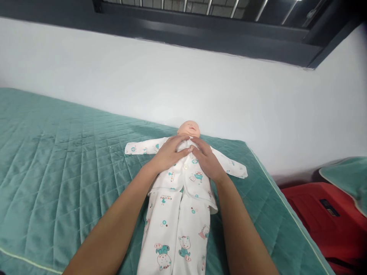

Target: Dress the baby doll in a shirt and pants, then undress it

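A baby doll (188,128) lies on its back, head toward the wall, in a white printed long-sleeved shirt (195,177) and matching trousers (164,233). My left hand (169,152) rests on one side of the shirt's chest, its index finger reaching up to the collar. On the other side lies my right hand (207,158), likewise with fingers stretched toward the neck. Both thumbs meet at the middle of the chest, apart from the index fingers. A button (185,167) shows just below the thumbs. The sleeves spread out flat to both sides; my palms hide part of the upper shirt.
A green quilted cover (71,179) lies under the doll and reaches the white wall (143,84). Beyond its right edge stands a red plastic object (318,225) with green cloth (346,175) over it. A barred dark window frame (200,30) is above.
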`<state>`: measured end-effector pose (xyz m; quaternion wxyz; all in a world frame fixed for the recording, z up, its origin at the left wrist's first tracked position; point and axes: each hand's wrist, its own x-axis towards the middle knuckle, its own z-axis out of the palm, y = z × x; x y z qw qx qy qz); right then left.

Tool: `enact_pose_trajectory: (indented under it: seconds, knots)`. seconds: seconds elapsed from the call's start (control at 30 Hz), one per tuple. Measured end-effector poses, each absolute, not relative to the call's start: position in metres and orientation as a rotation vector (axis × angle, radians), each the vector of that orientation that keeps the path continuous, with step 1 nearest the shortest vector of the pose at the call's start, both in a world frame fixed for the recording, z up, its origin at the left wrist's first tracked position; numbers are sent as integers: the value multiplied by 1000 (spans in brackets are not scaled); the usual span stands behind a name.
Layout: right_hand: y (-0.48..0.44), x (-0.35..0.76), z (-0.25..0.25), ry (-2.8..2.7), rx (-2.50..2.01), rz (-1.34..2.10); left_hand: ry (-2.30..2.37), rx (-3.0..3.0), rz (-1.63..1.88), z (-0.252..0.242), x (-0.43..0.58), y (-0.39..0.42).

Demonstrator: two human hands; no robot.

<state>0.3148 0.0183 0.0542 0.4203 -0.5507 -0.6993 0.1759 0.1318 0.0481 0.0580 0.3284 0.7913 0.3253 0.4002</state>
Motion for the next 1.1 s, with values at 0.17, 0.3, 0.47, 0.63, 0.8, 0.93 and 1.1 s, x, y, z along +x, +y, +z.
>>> enact_pose_trajectory:
  seconds: [0.17, 0.3, 0.47, 0.63, 0.8, 0.93, 1.1]
  knots:
    - [23, 317, 56, -1794, -1400, 438, 828, 2077, 1067, 58, 132, 48]
    - [28, 318, 52, -1765, -1395, 420, 808, 2049, 1082, 57, 133, 49]
    - [27, 330, 35, -1674, -1363, 346, 1081, 2024, 1149, 36, 117, 62]
    - [5, 376, 10, -1899, -1620, -49, 1474, 2419, 864, 4, 76, 70]
    - [-30, 425, -3, -1943, -1906, -215, 1672, 2450, 690, -6, 33, 66]
    - [-49, 441, -5, -1823, -2055, -220, 1848, 2244, 696, -5, 12, 56]
    - [-74, 429, -4, -1606, -2095, -216, 1953, 2062, 878, -4, 4, 33]
